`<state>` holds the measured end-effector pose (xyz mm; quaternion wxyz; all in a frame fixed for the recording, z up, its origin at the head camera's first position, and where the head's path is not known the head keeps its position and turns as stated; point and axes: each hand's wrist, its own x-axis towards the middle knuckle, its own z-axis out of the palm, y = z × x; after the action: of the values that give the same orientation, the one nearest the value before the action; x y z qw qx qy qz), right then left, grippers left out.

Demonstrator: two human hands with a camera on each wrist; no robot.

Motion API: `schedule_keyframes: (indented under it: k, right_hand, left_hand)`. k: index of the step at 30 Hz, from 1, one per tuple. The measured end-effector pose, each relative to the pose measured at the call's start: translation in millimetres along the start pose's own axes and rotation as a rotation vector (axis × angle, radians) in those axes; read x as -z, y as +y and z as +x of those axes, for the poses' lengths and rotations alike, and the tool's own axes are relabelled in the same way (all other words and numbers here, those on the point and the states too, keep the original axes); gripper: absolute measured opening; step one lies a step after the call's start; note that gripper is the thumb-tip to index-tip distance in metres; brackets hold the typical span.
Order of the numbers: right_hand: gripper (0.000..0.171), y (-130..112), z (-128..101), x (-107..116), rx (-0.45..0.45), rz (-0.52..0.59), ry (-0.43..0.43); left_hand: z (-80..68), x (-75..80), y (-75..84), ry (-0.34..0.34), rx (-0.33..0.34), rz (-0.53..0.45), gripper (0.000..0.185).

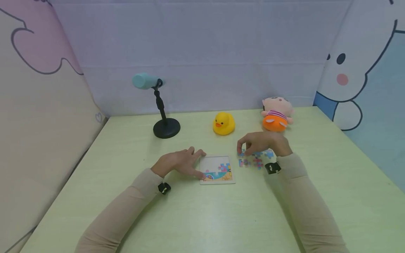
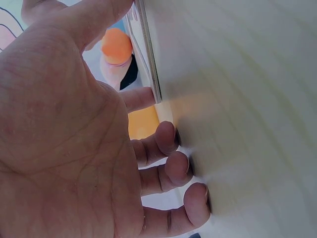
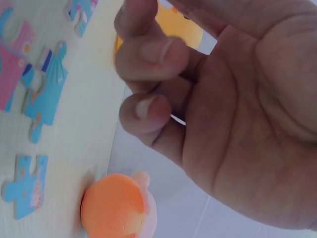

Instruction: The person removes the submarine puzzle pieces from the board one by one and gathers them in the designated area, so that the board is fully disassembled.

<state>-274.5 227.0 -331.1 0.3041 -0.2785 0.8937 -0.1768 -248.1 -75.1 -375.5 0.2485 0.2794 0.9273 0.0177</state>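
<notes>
Puzzle pieces [image 1: 255, 159] lie loose on the green surface [image 1: 202, 218] just right of the puzzle tray [image 1: 217, 169], which serves as the landmark. In the head view the right hand [image 1: 262, 143] hovers over the pieces with fingers curled down, its fingertips at the piece nearest the tray; whether it already pinches one cannot be told from here. The left hand [image 1: 178, 162] rests flat against the tray's left edge, fingers fairly straight, steadying it. The tray's lower part is filled with picture, the upper part bare. Behind the tray sit a rubber duck [image 1: 223, 123], a plush doll [image 1: 276, 114] behind and to the right, and a teal lamp on a black stand [image 1: 158, 105] behind and to the left.

From the left wrist, that hand [image 2: 74, 139] is relaxed, its fingertips [image 2: 171, 139] touching the surface beside the tray's thin rim [image 2: 148, 59], holding nothing.

From the right wrist, the hand [image 3: 223, 109] is loosely curled above blue and pink pieces [image 3: 44, 94]; no piece shows between its fingers.

The pieces look thin, flat, light and stiff, likely awkward to lift off a smooth surface; a pinch at opposite edges, or sliding one to tip an edge up, seems best.
</notes>
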Motion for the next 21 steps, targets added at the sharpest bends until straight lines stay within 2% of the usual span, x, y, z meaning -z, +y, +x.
schedule_keyframes:
  k: [8,21]
  right_hand:
    - [0.020,-9.1,13.8,-8.7,0.031,0.026,-0.053]
    - [0.019,-27.1,29.7,-20.6,-0.046,0.038,-0.107]
  left_hand:
    - [-0.2,-0.6,0.7,-0.003,0.007,-0.002,0.086]
    - [1.3,0.2,-0.1,0.002,0.007,-0.008,0.086]
